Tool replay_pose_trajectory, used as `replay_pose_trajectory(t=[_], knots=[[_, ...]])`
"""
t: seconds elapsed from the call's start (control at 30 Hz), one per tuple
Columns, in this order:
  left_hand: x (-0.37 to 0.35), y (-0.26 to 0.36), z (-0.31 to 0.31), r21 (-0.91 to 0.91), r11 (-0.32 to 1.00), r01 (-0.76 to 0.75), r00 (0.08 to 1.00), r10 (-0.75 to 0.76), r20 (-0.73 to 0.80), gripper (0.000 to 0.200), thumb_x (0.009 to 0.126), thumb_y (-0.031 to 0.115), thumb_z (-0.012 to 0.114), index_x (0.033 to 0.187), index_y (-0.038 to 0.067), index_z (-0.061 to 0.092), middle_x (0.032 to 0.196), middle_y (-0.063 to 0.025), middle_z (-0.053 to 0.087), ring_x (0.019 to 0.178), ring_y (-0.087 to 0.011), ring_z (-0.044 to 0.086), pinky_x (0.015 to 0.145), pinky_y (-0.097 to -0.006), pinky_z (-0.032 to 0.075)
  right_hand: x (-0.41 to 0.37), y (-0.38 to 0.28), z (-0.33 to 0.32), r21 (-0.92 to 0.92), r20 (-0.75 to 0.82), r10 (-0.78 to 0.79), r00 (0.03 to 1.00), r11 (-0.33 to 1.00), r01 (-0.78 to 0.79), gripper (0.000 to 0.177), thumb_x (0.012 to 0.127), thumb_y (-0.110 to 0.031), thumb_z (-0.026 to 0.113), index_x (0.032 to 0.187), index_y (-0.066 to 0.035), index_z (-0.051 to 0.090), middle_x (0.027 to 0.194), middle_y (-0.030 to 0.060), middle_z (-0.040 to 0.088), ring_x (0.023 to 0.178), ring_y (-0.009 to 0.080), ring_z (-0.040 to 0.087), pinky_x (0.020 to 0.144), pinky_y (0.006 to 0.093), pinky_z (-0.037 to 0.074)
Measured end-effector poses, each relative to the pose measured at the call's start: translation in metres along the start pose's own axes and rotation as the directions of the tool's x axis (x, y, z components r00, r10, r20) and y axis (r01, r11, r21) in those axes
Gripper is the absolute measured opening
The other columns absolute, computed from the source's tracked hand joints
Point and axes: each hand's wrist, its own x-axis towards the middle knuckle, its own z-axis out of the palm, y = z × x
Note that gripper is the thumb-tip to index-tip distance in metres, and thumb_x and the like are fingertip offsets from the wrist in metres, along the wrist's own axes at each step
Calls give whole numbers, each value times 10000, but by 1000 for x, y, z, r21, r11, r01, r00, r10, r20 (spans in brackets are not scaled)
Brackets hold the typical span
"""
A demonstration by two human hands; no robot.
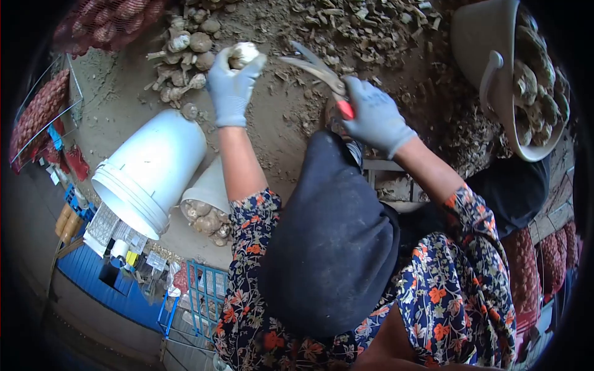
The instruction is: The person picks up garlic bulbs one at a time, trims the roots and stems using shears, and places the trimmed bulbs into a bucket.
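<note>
My left hand (234, 83), in a grey-white work glove, is closed around a garlic bulb (244, 55) held up above the dirt floor. A pair of pruning shears (322, 73) with a red handle is gripped in my right hand (374, 116), also gloved. The blades stand apart and point toward the bulb without touching it. Just left of my left hand lies a pile of garlic bulbs (179, 59), some with stalks on. Cut stalks and dry scraps (365, 34) cover the ground beyond the shears.
A white bucket (151, 167) stands at the left, beside a smaller bucket (210, 185) holding bulbs. At the right is a large bucket (486, 49) full of garlic. Red mesh sacks (108, 25) of bulbs sit at the upper left, with more sacks (523, 266) at lower right.
</note>
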Motion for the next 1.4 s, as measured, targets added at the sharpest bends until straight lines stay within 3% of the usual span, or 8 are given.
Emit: replay_pose_trajectory(t=[0.13, 0.33, 0.4, 0.5, 0.57, 0.93, 1.1, 1.4], knots=[[-27, 20, 21, 244, 964, -101, 991, 75, 115, 430, 620, 182, 810, 983, 24, 642, 875, -91, 682, 771, -192, 654, 723, -317, 512, 12, -9, -2, -139, -102, -100, 990, 987, 86, 400, 778, -288, 623, 1039, -34, 459, 962, 206, 600, 946, 353, 602, 819, 440, 472], [-36, 24, 42, -84, 996, 20, 991, -8, 137, 461, 639, 204, 815, 1023, 24, 635, 857, -79, 664, 757, -154, 634, 699, -298, 521, -9, 8, -10, 249, -44, 40, 998, 968, -28, 319, 815, -290, 602, 916, -13, 479, 817, 240, 618, 848, 396, 621, 728, 455, 493], [-39, 14, 47, -736, 633, 240, 960, -39, 279, 486, 713, 157, 807, 1122, -6, 602, 944, -55, 641, 771, -122, 616, 675, -217, 513, -24, 18, -15, 310, -68, 162, 984, 941, -133, 370, 817, -336, 620, 905, -6, 480, 801, 250, 612, 803, 420, 609, 708, 473, 480], [-52, 12, 63, -876, 404, 261, 922, 165, 351, 638, 726, 240, 789, 1260, 40, 502, 1024, -108, 626, 797, -166, 629, 683, -305, 538, -41, 25, -26, 219, 36, 244, 969, 944, -246, 371, 824, -349, 615, 940, -23, 481, 835, 220, 609, 829, 400, 607, 735, 458, 482], [-58, 11, 73, -921, 200, 336, 872, 305, 384, 751, 729, 184, 755, 1361, 44, 375, 1100, -142, 596, 834, -209, 641, 700, -347, 559, -48, 33, -21, 84, -75, 29, 997, 996, -23, 389, 829, -375, 610, 996, -49, 480, 897, 186, 600, 887, 367, 609, 782, 441, 479], [-70, 40, 73, -777, 447, 443, 810, 174, 561, 713, 694, -47, 651, 1358, 32, 401, 1067, -88, 599, 760, -139, 632, 583, -219, 524, -55, 33, -46, -294, -13, 17, 1000, 956, -20, 546, 822, -478, 596, 1137, -51, 467, 959, 180, 605, 914, 339, 623, 826, 460, 461], [-70, 48, 79, -481, 855, 195, 835, 113, 539, 634, 671, 60, 746, 1240, -19, 478, 1027, -62, 613, 861, -119, 599, 776, -260, 506, -61, 40, -47, -343, 74, 73, 995, 938, -44, 523, 813, -412, 623, 1134, -27, 472, 977, 188, 614, 916, 334, 632, 816, 458, 469], [-63, 49, 92, -456, 853, 255, 766, 110, 633, 535, 701, 82, 738, 1183, -12, 526, 961, -56, 628, 809, -101, 599, 711, -245, 510, -66, 50, -40, -234, 148, 180, 972, 962, -142, 409, 797, -288, 635, 1047, -5, 477, 899, 202, 657, 841, 345, 663, 753, 440, 509]])
